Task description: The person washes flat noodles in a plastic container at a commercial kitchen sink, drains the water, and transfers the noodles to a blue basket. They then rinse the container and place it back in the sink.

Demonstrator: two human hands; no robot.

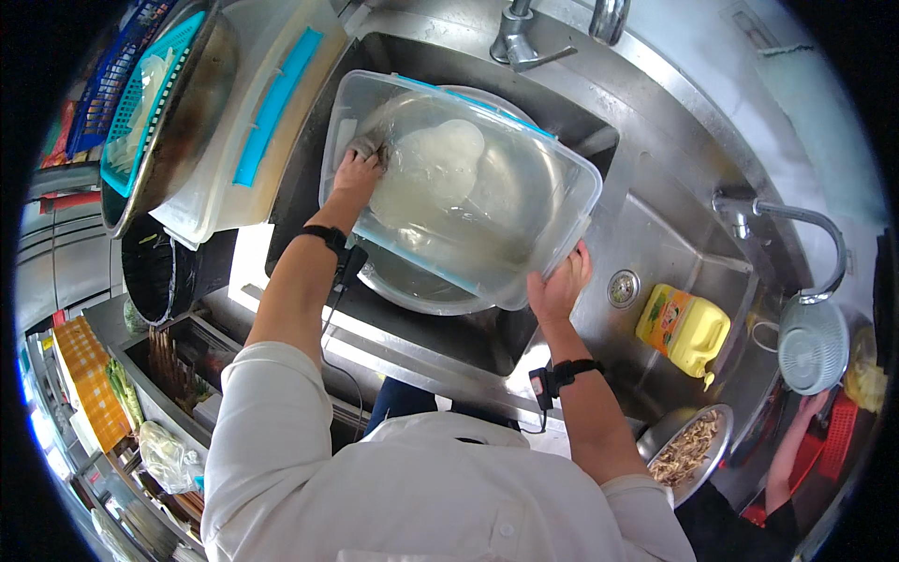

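A clear plastic storage box (586,175) with blue edge strips lies tilted over a large round metal basin (414,298) in the left sink. My left hand (358,174) presses a grey scrubbing pad (368,146), perhaps steel wool, against the box near its left end. With my right hand (562,284) I grip the box at its lower right corner. Water glistens on the plastic. A pale rounded shape (449,154) shows in or through the box; what it is I cannot tell.
A faucet (516,42) stands behind the sink. In the right sink basin lies a yellow jug (685,330) near the drain (624,289). Another plastic box (281,105) stands at left, above a black-lined bin (151,274). At right, another person's hand (811,407) is near a colander (815,348).
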